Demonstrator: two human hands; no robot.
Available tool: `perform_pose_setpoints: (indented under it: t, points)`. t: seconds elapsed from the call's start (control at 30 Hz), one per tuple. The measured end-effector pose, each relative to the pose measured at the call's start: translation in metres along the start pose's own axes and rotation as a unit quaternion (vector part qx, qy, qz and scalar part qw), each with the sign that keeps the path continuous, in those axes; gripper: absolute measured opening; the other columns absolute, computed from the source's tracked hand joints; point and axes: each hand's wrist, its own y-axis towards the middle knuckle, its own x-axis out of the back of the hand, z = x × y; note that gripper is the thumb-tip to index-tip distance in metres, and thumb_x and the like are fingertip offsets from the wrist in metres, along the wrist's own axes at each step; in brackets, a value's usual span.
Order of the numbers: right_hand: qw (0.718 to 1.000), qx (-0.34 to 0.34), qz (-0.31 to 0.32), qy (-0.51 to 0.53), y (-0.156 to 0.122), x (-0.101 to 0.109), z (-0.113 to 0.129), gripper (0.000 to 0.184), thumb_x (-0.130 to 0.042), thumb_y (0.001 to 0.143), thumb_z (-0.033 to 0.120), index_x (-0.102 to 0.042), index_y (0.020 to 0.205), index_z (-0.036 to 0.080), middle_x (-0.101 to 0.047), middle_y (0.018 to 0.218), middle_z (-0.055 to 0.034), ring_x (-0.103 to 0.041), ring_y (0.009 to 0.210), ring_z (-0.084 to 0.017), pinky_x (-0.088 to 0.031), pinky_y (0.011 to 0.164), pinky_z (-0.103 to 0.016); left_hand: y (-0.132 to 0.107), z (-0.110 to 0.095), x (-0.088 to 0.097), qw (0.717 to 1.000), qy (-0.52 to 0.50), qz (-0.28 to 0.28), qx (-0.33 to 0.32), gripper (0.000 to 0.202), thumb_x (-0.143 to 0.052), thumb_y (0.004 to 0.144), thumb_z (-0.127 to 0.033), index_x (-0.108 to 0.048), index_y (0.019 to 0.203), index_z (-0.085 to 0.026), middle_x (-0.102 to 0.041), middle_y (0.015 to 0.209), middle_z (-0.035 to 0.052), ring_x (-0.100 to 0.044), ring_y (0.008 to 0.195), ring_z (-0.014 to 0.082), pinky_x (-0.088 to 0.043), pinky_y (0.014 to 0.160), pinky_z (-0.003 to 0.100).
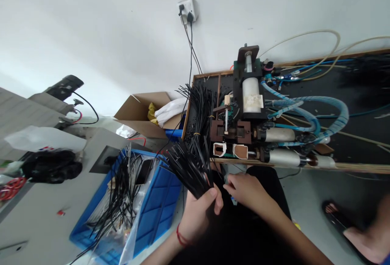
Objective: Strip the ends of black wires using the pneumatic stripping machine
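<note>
Bundle of thin black wires (184, 166): in my left hand (199, 212), near the wood-rimmed black bench (365, 127), held toward one end, probably so the loose tips fan free
Left grip: snug fist, thumb across
Right hand (246, 187): fingers curled, can't tell if they're pinching anything tbh
Yellow-banded black bunch (200, 112): on the bench, guessing for easy reach

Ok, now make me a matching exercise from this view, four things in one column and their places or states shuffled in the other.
Column one
1. Left hand
2. Cardboard box
3. Power outlet
4. Blue crate

Column two
A. Mounted on the white wall, with plugs in it
B. Open, with white material showing
C. Holding loose dark strands
D. Closed around a bunch of black strips

Right pairs: 1-D, 2-B, 3-A, 4-C
</note>
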Motion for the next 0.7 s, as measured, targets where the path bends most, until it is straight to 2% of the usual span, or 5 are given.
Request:
perform_pose_setpoints:
  t: [0.07, 0.17, 0.3, 0.53, 0.7]
  points:
    - [0.993, 0.063, -0.061, 0.078, -0.013, 0.015, 0.009, 0.023, -0.060, 0.103, 0.033, -0.070, 0.085, 0.022, -0.074, 0.083, -0.0079, -0.069, 0.076, -0.025, -0.042, 0.067, -0.033, 0.000, 0.000, -0.003, 1.000, 0.007, 0.011, 0.024, 0.039, -0.084, 0.088, -0.044, -0.060, 0.074, -0.017, -0.061, 0.056, 0.0014, -0.049, 0.046, 0.0111, -0.035, 0.050, 0.026]
    - [0.925, 0.192, -0.155, 0.290, -0.032, 0.034, 0.023, 0.031, -0.050, 0.109, 0.033, -0.067, 0.085, 0.024, -0.069, 0.074, -0.0030, -0.064, 0.068, -0.021, -0.043, 0.065, -0.032, 0.001, 0.003, -0.007, 0.998, 0.007, 0.037, 0.052, 0.036, -0.087, 0.085, -0.045, -0.065, 0.082, -0.016, -0.066, 0.058, 0.0029, -0.051, 0.045, 0.0115, -0.035, 0.048, 0.024]
    - [0.867, 0.274, -0.177, 0.377, -0.043, 0.040, 0.034, 0.030, -0.050, 0.111, 0.033, -0.068, 0.089, 0.024, -0.061, 0.062, -0.0002, -0.059, 0.059, -0.020, -0.045, 0.061, -0.032, 0.003, 0.009, -0.012, 0.997, 0.019, 0.055, 0.056, 0.035, -0.086, 0.086, -0.044, -0.069, 0.077, -0.014, -0.063, 0.057, 0.0019, -0.049, 0.045, 0.0097, -0.033, 0.047, 0.023]
    - [0.842, 0.227, -0.161, 0.462, -0.039, 0.024, 0.037, 0.025, -0.054, 0.110, 0.034, -0.069, 0.094, 0.024, -0.062, 0.086, -0.0034, -0.059, 0.052, -0.014, -0.047, 0.047, -0.029, 0.004, 0.008, -0.016, 0.998, -0.001, -0.039, 0.044, 0.028, -0.088, 0.084, -0.038, -0.072, 0.082, -0.015, -0.066, 0.063, 0.0021, -0.056, 0.055, 0.0136, -0.044, 0.055, 0.025]
    - [0.812, 0.221, -0.182, 0.508, -0.035, 0.019, 0.039, 0.030, -0.055, 0.110, 0.039, -0.073, 0.093, 0.022, -0.065, 0.089, -0.0049, -0.059, 0.065, -0.017, -0.047, 0.059, -0.031, 0.006, 0.002, -0.018, 0.991, -0.026, -0.129, 0.025, 0.025, -0.090, 0.081, -0.032, -0.072, 0.081, -0.015, -0.068, 0.075, 0.0028, -0.064, 0.072, 0.0180, -0.053, 0.072, 0.030]
